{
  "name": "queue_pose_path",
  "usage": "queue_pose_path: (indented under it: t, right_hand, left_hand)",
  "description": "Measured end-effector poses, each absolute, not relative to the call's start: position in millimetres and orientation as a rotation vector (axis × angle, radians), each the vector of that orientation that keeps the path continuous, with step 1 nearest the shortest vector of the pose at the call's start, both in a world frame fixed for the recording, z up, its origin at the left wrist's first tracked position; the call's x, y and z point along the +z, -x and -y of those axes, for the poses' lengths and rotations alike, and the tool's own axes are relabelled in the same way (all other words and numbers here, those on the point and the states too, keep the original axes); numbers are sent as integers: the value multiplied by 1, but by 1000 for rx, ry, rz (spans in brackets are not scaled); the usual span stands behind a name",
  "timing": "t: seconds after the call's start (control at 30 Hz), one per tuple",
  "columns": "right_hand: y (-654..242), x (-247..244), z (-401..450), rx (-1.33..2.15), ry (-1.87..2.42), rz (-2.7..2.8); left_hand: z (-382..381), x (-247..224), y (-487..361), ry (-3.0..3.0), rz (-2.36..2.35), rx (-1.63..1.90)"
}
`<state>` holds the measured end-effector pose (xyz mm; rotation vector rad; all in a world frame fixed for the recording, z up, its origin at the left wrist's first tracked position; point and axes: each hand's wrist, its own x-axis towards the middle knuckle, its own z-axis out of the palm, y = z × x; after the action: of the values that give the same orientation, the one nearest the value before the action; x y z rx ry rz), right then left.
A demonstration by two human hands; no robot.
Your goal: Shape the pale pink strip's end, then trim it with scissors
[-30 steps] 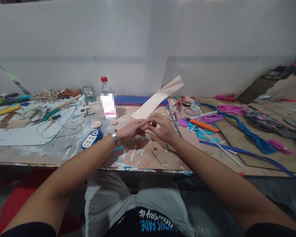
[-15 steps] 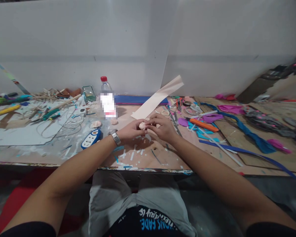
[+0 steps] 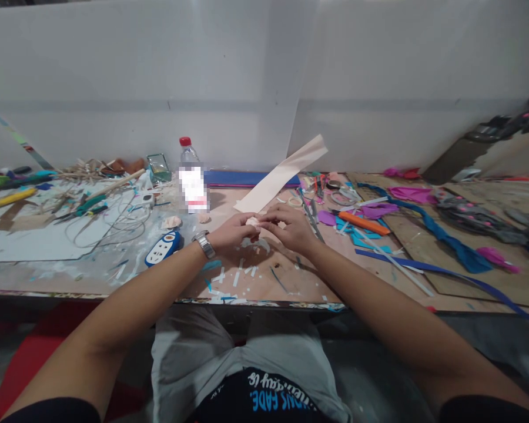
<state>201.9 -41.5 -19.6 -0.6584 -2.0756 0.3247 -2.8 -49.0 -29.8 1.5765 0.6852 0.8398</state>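
Between both hands, above the middle of the table, is a small pale pink crumpled paper piece. My left hand, with a metal watch at the wrist, pinches it from the left. My right hand meets it from the right, thumb and fingers closed on its edge. Just behind the hands a long cream paper strip slants up against the wall. Two similar pale pink crumpled pieces, one farther left and one nearer, lie on the table left of my hands.
A red-capped bottle stands behind a blue-and-white power socket. Pliers, sticks and a cable lie left. An orange cutter, coloured paper scraps and a blue strip lie right. White scraps dot the table front.
The pink piece has tipped and moved slightly left between my fingers, and my right fingertips have shifted left with it. The things on the table have stayed put.
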Motion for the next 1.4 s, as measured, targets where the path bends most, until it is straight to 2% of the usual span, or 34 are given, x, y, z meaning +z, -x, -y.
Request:
queue_pose_path:
  t: [0.3, 0.73, 1.4]
  right_hand:
    - [-202, -20, 41, 319, 724, 2065]
    - [-201, -26, 42, 559, 842, 1963]
    - [-199, -27, 43, 554, 826, 1877]
  left_hand:
    - [53, -25, 3, -1650, -706, 802]
    - [44, -35, 2, -1714, -680, 1055]
    - [50, -26, 0, -1720, -800, 1242]
